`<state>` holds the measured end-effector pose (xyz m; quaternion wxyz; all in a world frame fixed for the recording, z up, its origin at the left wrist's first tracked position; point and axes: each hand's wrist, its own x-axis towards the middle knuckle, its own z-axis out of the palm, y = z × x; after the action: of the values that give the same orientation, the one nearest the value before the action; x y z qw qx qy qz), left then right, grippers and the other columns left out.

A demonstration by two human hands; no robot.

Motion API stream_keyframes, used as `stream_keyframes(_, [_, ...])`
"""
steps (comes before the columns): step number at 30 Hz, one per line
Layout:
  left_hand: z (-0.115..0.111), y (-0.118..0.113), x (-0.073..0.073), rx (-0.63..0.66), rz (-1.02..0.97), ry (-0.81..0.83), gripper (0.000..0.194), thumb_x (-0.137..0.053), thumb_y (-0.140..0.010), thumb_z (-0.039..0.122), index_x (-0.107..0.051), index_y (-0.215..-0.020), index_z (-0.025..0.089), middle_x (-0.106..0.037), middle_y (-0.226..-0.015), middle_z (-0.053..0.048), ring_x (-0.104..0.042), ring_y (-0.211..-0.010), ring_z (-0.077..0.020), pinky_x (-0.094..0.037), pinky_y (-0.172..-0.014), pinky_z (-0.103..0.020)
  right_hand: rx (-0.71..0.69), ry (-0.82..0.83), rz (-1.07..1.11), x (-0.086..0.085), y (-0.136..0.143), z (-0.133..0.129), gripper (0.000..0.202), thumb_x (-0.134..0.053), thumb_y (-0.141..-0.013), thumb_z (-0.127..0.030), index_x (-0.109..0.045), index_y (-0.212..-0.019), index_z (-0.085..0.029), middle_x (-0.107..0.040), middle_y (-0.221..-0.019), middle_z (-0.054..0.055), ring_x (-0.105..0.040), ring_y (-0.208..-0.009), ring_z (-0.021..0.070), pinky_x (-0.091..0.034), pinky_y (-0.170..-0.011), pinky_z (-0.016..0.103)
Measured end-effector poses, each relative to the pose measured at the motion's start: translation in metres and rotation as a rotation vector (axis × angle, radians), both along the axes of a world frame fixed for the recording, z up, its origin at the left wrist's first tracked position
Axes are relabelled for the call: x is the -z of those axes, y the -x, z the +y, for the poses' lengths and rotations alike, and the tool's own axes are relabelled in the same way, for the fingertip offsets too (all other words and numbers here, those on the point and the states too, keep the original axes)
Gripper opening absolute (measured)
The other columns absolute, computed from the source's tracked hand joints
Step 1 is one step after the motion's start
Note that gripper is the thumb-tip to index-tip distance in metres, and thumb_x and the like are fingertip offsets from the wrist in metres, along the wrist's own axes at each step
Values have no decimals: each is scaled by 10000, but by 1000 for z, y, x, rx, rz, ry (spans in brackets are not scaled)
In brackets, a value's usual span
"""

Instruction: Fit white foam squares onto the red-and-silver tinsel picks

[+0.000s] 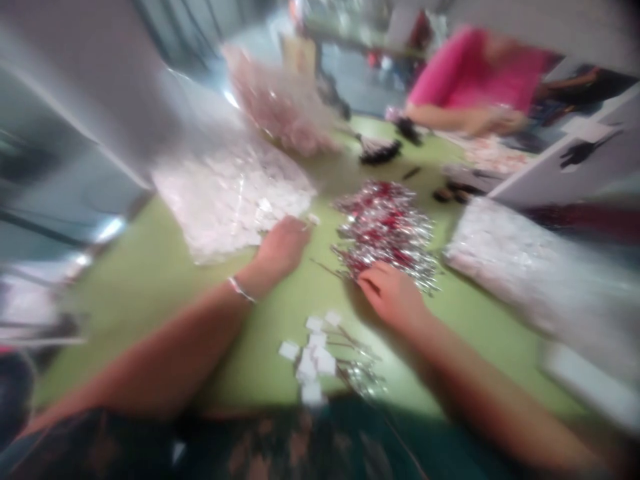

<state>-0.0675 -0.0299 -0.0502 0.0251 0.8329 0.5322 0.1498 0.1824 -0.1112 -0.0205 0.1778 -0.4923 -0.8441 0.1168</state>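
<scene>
Work seems partly done to us: a few white-tagged sprigs (323,362) lie at six o'clock, many silver-red sprigs (383,223) are left at three. The right hand (394,295) touches these; the left hand (285,247) is beside the plastic bag (225,197) at ten. We cannot tell either grip.

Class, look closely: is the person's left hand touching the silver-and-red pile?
Apart. The head view shows a strip of green tabletop between the left hand and the silver-and-red pile.
</scene>
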Motion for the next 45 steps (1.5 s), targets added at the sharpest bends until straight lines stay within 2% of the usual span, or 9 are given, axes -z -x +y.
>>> stream_keyframes(8, [-5, 12, 6, 16, -164, -9, 205, -555, -858, 185, -722, -967, 140, -692, -984, -135, -580, -1033, -276, -444, -962, -436, -86, 50, -156, -18, 24, 23, 171, -546, -923, -226, -716, -911, -207, -644, -966, 63, -583, -889, 185, -416, -692, 295])
stream_keyframes(12, [-11, 15, 3, -49, -376, 40, 209, -567, -853, 209, -723, -986, 172, -691, -1010, -116, -596, -1024, -266, -453, -963, -446, -19, 50, -290, -17, 56, 38, 159, -579, -914, -285, -708, -920, -192, -633, -1003, 89, -585, -908, 209, -416, -696, 310])
stream_keyframes(15, [-18, 15, -4, -148, -620, 183, 234, -602, -838, 261, -735, -1005, 164, -709, -987, -99, -623, -984, -242, -477, -936, -402, 59, 79, -355, -10, 75, 41, 185, -517, -931, -241, -686, -901, -173, -639, -986, 112, -596, -835, 206, -401, -661, 312])
stream_keyframes(19, [-23, 16, -9, -227, -975, 444, 334, -686, -778, 302, -741, -1072, 154, -738, -906, -77, -647, -836, -190, -507, -842, -351, 95, 161, -169, -12, 73, 39, 164, -514, -908, -192, -650, -816, -178, -666, -892, 79, -589, -775, 181, -397, -686, 297])
stream_keyframes(24, [-27, 10, -7, -141, -1213, 617, 362, -763, -723, 322, -759, -1046, 159, -748, -931, -91, -638, -815, -164, -504, -808, -330, 118, 362, 200, -26, 49, 32, 181, -537, -874, -227, -590, -703, -196, -639, -661, -12, -547, -604, 132, -382, -613, 256])
stream_keyframes(30, [-37, -2, -6, -11, -1262, 788, 348, -802, -711, 374, -778, -1010, 199, -758, -959, -77, -636, -798, -150, -496, -797, -304, 110, 232, 214, -15, 36, 18, 108, -536, -881, -251, -596, -803, -207, -651, -710, -6, -556, -636, 139, -378, -629, 259])
stream_keyframes(35, [-38, -3, -3, -11, -1268, 865, 373, -793, -729, 392, -766, -1049, 203, -755, -981, -85, -639, -804, -146, -490, -783, -291, 54, 97, 91, -10, 34, 17, 118, -512, -914, -245, -599, -845, -205, -652, -758, 18, -549, -660, 148, -369, -644, 266])
stream_keyframes(42, [-39, -4, -1, -55, -1045, 787, 361, -760, -738, 463, -763, -938, 162, -730, -767, -61, -602, -643, -129, -489, -653, -278, -35, -214, -247, -5, 36, 13, 281, -383, -945, -132, -606, -779, -175, -634, -755, 81, -537, -703, 183, -294, -603, 295])
stream_keyframes(45, [-42, -8, -4, -78, -986, 776, 364, -731, -754, 491, -756, -870, 148, -717, -697, -64, -611, -612, -141, -496, -611, -282, -27, -198, -316, -4, 41, 10, 298, -363, -963, -148, -598, -781, -171, -618, -725, 81, -519, -667, 183, -264, -583, 306])
